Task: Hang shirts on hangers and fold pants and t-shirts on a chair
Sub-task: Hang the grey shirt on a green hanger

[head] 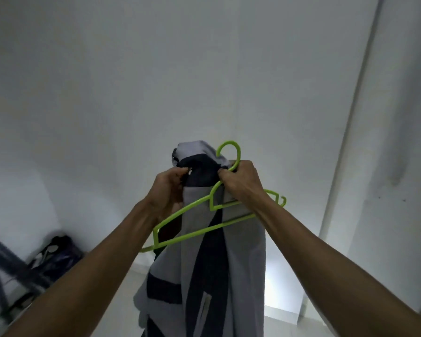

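- Grey-and-navy zip jacket [204,259]: held up in mid-air at centre, hanging down in long folds, its collar bunched at the top.
- Lime-green plastic hanger [195,215]: tilted, left end lower, lying across the jacket's near side, hook pointing up.

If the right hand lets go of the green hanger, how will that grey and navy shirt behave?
The shirt is probably floppy: it hangs in long loose folds below both hands. It is bunched at the collar in the left hand, so it would likely sag sideways. The hanger looks thin and rigid, lies outside the cloth, and the right hand holds it; it would likely drop.
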Demonstrator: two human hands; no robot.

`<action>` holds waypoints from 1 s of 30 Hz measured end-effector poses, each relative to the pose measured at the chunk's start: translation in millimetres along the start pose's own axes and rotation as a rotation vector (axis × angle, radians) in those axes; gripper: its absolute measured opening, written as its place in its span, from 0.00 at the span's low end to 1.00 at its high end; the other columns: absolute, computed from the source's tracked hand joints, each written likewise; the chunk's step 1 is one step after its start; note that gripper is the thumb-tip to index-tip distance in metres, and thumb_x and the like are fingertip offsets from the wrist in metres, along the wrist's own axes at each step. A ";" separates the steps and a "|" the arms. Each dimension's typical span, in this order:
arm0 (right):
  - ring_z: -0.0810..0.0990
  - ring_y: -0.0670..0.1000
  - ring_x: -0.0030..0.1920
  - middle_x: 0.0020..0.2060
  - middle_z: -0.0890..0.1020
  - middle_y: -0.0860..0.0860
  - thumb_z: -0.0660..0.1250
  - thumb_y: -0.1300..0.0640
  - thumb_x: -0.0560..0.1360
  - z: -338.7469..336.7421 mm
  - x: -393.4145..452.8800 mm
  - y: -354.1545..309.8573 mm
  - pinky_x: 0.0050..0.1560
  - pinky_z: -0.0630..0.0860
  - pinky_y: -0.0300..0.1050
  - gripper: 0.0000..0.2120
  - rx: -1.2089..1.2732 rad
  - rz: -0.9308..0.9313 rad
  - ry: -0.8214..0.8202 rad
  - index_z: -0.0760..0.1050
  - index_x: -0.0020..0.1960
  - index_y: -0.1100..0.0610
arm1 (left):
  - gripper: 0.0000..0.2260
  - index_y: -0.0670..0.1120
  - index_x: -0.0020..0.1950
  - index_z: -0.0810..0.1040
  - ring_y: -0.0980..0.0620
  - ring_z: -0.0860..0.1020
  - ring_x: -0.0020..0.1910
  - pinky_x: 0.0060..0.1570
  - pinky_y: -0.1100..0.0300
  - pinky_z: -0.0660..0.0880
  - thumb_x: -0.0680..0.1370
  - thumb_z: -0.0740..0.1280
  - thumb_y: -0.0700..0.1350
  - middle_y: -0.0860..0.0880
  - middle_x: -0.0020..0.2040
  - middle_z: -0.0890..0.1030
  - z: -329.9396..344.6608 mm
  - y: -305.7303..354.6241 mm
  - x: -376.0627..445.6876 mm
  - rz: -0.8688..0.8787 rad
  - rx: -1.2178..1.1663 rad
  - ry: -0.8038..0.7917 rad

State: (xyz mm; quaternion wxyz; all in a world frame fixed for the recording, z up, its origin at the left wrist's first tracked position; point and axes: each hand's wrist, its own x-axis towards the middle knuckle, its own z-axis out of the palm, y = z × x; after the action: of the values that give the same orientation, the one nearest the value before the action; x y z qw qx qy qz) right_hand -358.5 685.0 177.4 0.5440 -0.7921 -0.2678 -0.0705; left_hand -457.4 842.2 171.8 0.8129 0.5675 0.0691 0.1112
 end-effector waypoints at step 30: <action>0.69 0.46 0.28 0.27 0.73 0.46 0.72 0.61 0.72 43.9 -118.7 -165.4 0.29 0.66 0.40 0.15 0.168 0.046 -0.272 0.76 0.58 0.55 | 0.12 0.34 0.39 0.80 0.46 0.78 0.32 0.32 0.54 0.74 0.71 0.69 0.44 0.41 0.34 0.78 -45.4 129.9 -101.5 0.245 0.727 0.196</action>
State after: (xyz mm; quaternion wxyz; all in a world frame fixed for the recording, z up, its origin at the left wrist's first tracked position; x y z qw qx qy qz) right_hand -549.8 727.0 248.4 0.5687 -0.7518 -0.3257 0.0723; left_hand -579.5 900.1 276.5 0.5293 0.8090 0.1133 0.2293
